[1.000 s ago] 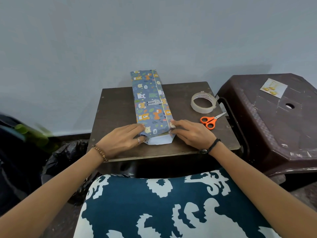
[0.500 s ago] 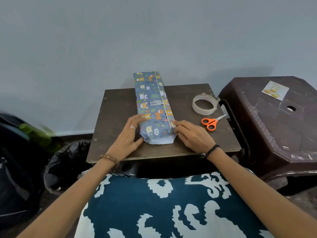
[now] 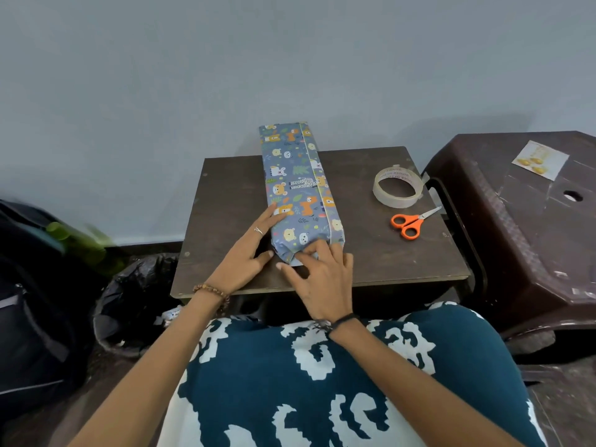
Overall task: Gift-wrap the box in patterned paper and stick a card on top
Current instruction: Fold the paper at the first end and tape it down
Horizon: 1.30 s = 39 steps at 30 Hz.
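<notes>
- Two hands met at the wrapped box's [image 3: 298, 188] near end: left hand [image 3: 250, 256] flat, fingers straight along its side; right hand [image 3: 322, 275] pressing the end fold with loosely spread fingers.
- The box lay lengthwise on the small table [image 3: 371, 253].
- Tape roll [image 3: 398, 188] and scissors [image 3: 411, 222] sat right; the card [image 3: 540, 159] rested on the stool [image 3: 522, 227].

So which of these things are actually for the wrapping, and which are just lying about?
For the job:
wrapped box
tape roll
scissors
card
left hand
right hand

Lying about:
black bin bag
dark backpack
</notes>
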{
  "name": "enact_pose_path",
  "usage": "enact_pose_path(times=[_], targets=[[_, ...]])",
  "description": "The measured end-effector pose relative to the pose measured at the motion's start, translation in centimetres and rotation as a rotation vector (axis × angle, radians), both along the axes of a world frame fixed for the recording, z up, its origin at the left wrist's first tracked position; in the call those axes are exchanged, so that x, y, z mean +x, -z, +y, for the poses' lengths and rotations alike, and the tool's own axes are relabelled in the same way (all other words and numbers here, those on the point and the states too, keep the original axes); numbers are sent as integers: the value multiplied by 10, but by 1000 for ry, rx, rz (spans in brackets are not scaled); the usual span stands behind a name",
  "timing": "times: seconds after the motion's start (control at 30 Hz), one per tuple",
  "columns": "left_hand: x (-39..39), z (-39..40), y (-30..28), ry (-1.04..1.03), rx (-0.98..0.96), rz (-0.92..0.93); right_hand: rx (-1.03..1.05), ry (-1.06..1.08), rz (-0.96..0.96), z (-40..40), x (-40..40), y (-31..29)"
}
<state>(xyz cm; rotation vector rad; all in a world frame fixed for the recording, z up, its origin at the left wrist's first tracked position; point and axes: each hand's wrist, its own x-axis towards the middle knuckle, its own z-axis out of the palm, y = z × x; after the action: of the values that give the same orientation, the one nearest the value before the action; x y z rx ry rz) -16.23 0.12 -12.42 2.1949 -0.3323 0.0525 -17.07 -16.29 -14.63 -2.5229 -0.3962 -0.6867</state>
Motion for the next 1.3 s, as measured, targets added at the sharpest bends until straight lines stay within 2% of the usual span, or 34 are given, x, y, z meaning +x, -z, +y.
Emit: enact_pose_path(times=[0.23, 0.37, 0.63, 0.77, 0.9, 1.1, 1.23, 1.3], targets=[[0, -2, 6, -27, -14, -46, 190, 280, 84, 34, -6, 3], [1, -3, 8, -19, -14, -59, 433, 237, 140, 47, -19, 7], [-1, -3, 6, -27, -78, -21, 719, 222, 174, 45, -18, 1], [-4, -4, 4, -24, -88, -18, 609, 145, 113, 36, -17, 5], [-4, -6, 4, -24, -5, -44, 632, 56, 99, 20, -17, -2], [-5, -10, 5, -78, 72, -62, 577, -52, -66, -34, 11, -27], [-5, -12, 5, -100, 129, -99, 383, -236, 99, -65, 37, -31], [-5, -10, 7, -126, 218, -160, 284, -347, 204, -73, 45, -27]])
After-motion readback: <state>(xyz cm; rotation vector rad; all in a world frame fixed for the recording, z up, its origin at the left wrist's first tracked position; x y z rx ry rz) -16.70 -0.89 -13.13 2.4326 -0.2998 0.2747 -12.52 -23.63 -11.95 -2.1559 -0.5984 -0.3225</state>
